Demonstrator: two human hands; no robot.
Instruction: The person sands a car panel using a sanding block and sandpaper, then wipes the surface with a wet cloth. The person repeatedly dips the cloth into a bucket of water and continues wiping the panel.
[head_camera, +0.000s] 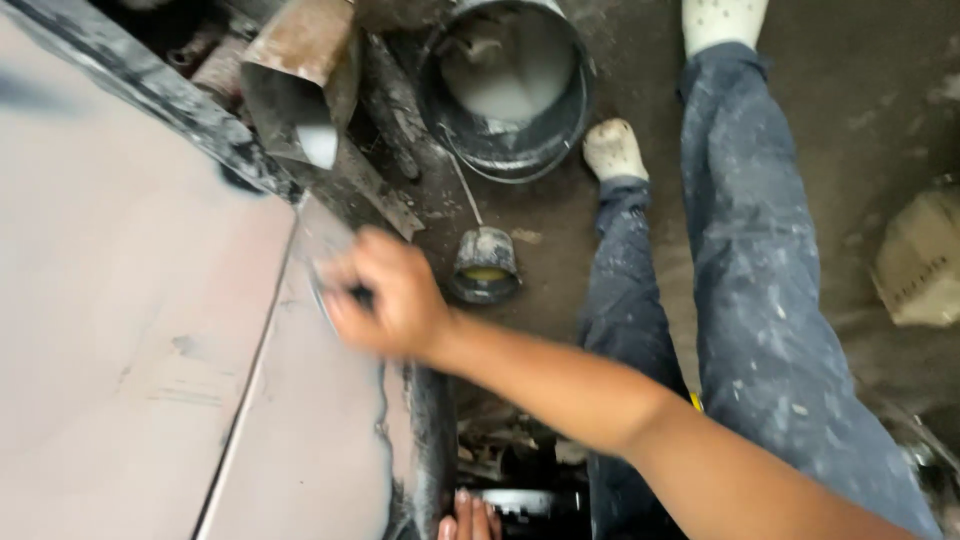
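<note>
My right hand (388, 296) is pressed on a pinkish-grey primed metal panel (130, 300) near its dark right edge. Its fingers are curled around a thin grey sheet (328, 272), which is blurred by motion, with a small dark piece showing under the fingers. My arm reaches in from the lower right. Only the fingertips of my left hand (468, 517) show at the bottom edge, resting by the panel's dark rim (432, 440); its grip is hidden. A seam (250, 370) runs down the panel left of my right hand.
A black bucket (510, 90) of whitish liquid stands on the dirty floor beyond the panel, with a small grimy cup (487, 265) in front of it. My paint-spattered blue trouser legs (750, 290) and white shoes (614, 148) fill the right. A rusty metal box (300, 70) sits top centre, a cardboard box (920, 260) far right.
</note>
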